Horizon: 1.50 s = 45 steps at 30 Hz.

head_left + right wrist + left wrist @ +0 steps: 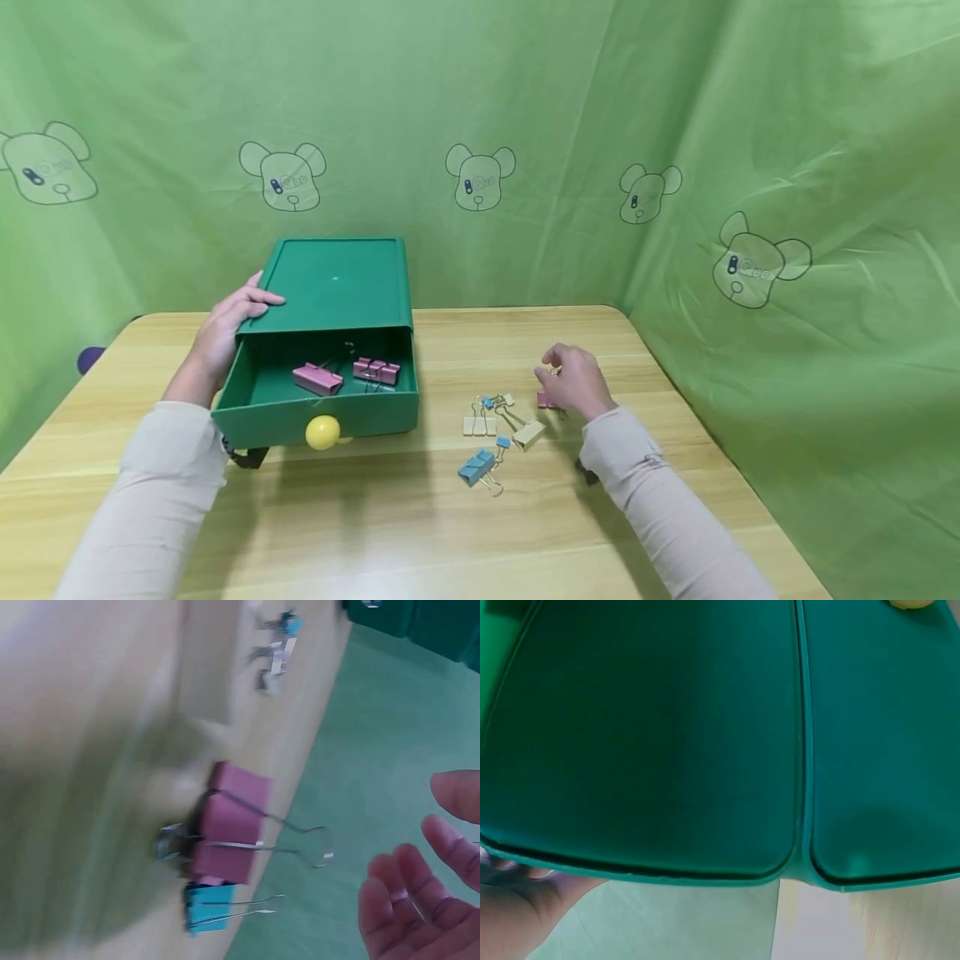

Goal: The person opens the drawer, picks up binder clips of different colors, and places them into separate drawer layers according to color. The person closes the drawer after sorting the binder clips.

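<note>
A green box (337, 283) stands on the table with its drawer (262, 421) pulled out. Against the box's left side rests my left hand (225, 329), some fingers lying over the top edge; in the left wrist view part of this hand (525, 911) shows beside the green wall. Two pink binder clips (318, 379) lie in the drawer. My right hand (577, 383) hovers above another pink binder clip (232, 821), fingers loosely bent and apart from it. Touching that clip is a small blue binder clip (210, 906), seen in the right wrist view.
Left of my right hand lie cream binder clips (528, 435), a larger blue binder clip (477, 467) and smaller clips (502, 442). A yellow knob (322, 432) sticks out from the drawer front. Green curtains (525, 250) hang behind and to the right of the wooden table (420, 542).
</note>
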Tool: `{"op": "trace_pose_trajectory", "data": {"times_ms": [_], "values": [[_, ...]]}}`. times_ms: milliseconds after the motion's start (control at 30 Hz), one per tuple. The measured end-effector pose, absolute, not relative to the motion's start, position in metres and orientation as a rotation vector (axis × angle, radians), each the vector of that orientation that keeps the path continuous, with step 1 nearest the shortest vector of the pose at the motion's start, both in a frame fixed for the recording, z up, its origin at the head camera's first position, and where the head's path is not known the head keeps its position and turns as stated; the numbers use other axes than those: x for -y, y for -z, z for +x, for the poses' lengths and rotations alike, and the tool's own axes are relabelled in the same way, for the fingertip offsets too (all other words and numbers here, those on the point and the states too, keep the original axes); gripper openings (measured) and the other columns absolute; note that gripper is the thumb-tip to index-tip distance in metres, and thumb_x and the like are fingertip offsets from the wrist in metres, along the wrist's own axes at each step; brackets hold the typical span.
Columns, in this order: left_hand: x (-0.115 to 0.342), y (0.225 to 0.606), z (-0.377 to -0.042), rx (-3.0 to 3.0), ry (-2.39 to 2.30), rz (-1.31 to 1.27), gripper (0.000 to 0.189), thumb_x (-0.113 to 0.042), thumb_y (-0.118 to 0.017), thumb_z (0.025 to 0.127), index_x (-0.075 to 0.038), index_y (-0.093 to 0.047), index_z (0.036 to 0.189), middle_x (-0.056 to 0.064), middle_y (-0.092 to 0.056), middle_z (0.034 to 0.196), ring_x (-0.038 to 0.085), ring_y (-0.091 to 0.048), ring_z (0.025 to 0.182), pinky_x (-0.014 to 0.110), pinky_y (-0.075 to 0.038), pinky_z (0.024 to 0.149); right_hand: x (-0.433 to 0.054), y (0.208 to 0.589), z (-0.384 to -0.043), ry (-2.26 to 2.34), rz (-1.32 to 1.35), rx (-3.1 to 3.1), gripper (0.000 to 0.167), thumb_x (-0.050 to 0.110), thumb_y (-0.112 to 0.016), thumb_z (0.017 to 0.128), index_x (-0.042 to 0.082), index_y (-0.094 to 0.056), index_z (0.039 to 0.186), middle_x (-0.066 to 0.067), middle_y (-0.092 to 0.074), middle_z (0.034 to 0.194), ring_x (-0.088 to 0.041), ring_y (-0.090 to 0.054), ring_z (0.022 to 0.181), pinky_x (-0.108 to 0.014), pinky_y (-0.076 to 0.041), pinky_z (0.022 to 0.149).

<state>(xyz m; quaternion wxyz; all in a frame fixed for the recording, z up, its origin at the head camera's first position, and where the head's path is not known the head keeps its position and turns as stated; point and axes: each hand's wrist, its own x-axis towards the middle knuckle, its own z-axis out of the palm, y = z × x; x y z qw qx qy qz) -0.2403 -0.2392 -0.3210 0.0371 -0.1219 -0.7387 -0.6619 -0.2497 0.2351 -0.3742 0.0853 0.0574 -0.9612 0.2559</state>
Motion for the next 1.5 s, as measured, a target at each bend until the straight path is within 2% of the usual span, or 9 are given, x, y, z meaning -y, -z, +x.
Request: {"op": "trace_pose_trajectory", "data": {"times_ms": [167, 367, 700, 933, 1100, 1233, 1333, 1500], "values": [[0.239, 0.321, -0.240, 2.264, 2.028, -0.374, 0.039, -0.018, -0.032, 0.103, -0.031, -0.068, 0.100, 0.002, 0.002, 0.163, 0.034, 0.012, 0.145, 0.067, 0.005, 0.108, -0.242, 0.385, -0.251, -0.691, 0.153, 2.902, 0.033, 0.020, -0.068, 0.089, -0.001, -0.062, 0.113, -0.024, -0.059, 0.113, -0.039, -0.057, 0.102, -0.051, -0.047, 0.090], [0.239, 0.321, -0.240, 2.263, 2.028, -0.371, 0.038, -0.018, -0.032, 0.103, -0.030, -0.068, 0.100, 0.003, 0.002, 0.163, 0.033, 0.013, 0.145, 0.066, 0.006, 0.108, -0.245, 0.395, -0.251, -0.649, 0.134, 2.952, 0.049, 0.022, -0.069, 0.087, 0.005, -0.053, 0.130, -0.032, -0.047, 0.127, -0.047, -0.051, 0.109, -0.059, -0.045, 0.090], [0.239, 0.321, -0.240, 2.248, 2.026, -0.377, 0.039, -0.017, -0.033, 0.103, -0.031, -0.069, 0.099, 0.004, 0.001, 0.163, 0.031, 0.012, 0.145, 0.062, 0.009, 0.109, -0.243, 0.405, -0.254, -0.606, 0.140, 3.067, 0.055, 0.024, -0.071, 0.087, 0.007, -0.050, 0.135, -0.030, -0.049, 0.120, -0.044, -0.054, 0.101, -0.056, -0.049, 0.085], [0.238, 0.320, -0.239, 2.238, 2.042, -0.375, 0.038, -0.017, -0.033, 0.103, -0.031, -0.069, 0.099, 0.003, 0.001, 0.163, 0.032, 0.012, 0.145, 0.063, 0.008, 0.109, -0.245, 0.413, -0.256, -0.517, 0.221, 3.084, 0.042, 0.019, -0.070, 0.085, 0.003, -0.059, 0.122, -0.015, -0.056, 0.096, -0.032, -0.052, 0.095, -0.049, -0.047, 0.084], [0.238, 0.320, -0.239, 2.248, 2.026, -0.381, 0.038, -0.017, -0.033, 0.103, -0.031, -0.068, 0.098, 0.003, 0.001, 0.163, 0.032, 0.012, 0.145, 0.062, 0.009, 0.109, -0.246, 0.418, -0.257, -0.445, 0.252, 3.111, 0.032, 0.018, -0.073, 0.083, 0.003, -0.063, 0.109, -0.013, -0.057, 0.093, -0.030, -0.054, 0.091, -0.049, -0.047, 0.085], [0.238, 0.320, -0.240, 2.256, 2.015, -0.378, 0.038, -0.017, -0.033, 0.103, -0.032, -0.068, 0.098, 0.003, 0.000, 0.163, 0.031, 0.011, 0.146, 0.062, 0.009, 0.110, -0.247, 0.420, -0.259, -0.412, 0.255, 3.116, 0.018, 0.017, -0.075, 0.082, 0.008, -0.062, 0.090, -0.009, -0.054, 0.086, -0.027, -0.053, 0.085, -0.045, -0.047, 0.080], [0.238, 0.320, -0.240, 2.253, 2.020, -0.371, 0.038, -0.017, -0.033, 0.103, -0.031, -0.068, 0.098, 0.003, 0.000, 0.163, 0.031, 0.011, 0.146, 0.061, 0.009, 0.110, -0.247, 0.420, -0.259, -0.414, 0.265, 3.106, 0.018, 0.014, -0.076, 0.081, 0.011, -0.058, 0.079, -0.005, -0.052, 0.079, -0.024, -0.051, 0.080, -0.041, -0.046, 0.075], [0.239, 0.321, -0.240, 2.248, 2.022, -0.363, 0.038, -0.017, -0.034, 0.102, -0.031, -0.069, 0.098, 0.002, -0.001, 0.163, 0.031, 0.011, 0.146, 0.060, 0.008, 0.110, -0.247, 0.420, -0.257, -0.460, 0.278, 3.078, 0.019, 0.010, -0.075, 0.079, 0.011, -0.056, 0.075, -0.003, -0.052, 0.074, -0.023, -0.051, 0.076, -0.040, -0.046, 0.073]]}}
